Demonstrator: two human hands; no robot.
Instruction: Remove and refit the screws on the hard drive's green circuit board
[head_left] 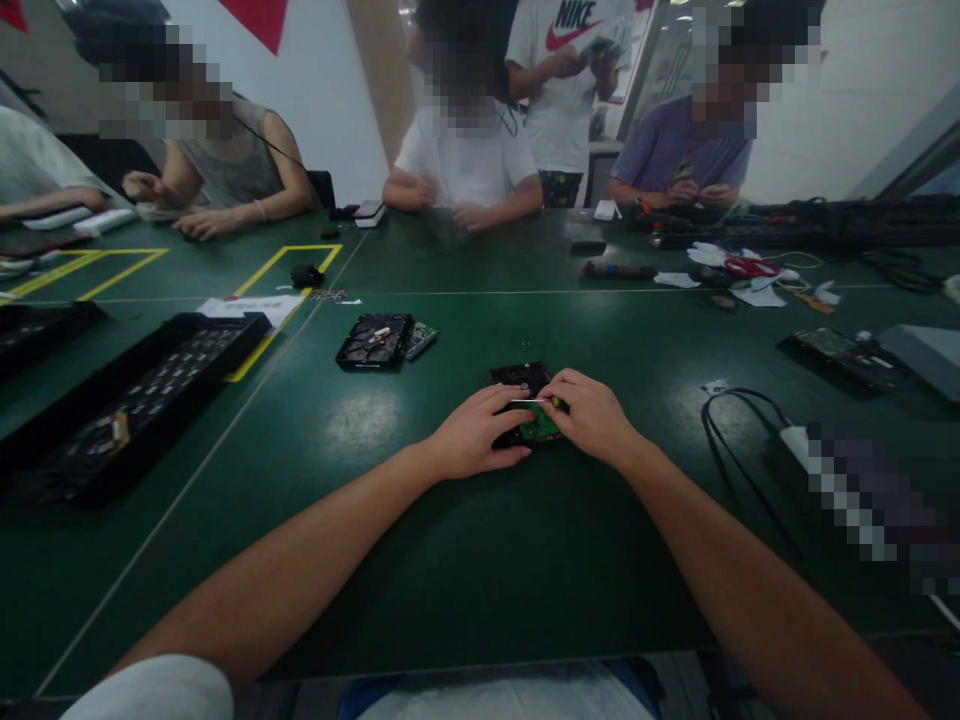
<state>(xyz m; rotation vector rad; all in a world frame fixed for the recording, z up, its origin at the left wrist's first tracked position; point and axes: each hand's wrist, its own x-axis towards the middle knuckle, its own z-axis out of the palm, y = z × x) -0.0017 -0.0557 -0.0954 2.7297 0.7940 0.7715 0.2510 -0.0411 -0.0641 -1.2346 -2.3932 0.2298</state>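
In front of me on the green table lies a black device with a green circuit board (541, 426). My left hand (480, 432) is closed around its left side, fingers over the top and thumb along the near edge. A small screwdriver (531, 402) with a thin metal shaft and a yellow-and-black handle is pinched in my right hand (590, 415). Its shaft points left across the device, toward my left fingers; the tip is hidden there. A black panel (521, 377) shows just beyond my fingers. I cannot tell whether it is joined to the device.
Left of the device lie a black casing (375, 342) and a small circuit board (421, 341). A long black tray (150, 390) holds small parts. At right are another opened device (840, 358), a grey box (926, 357) and a looped cable (709, 425). Several people sit across the table (420, 590).
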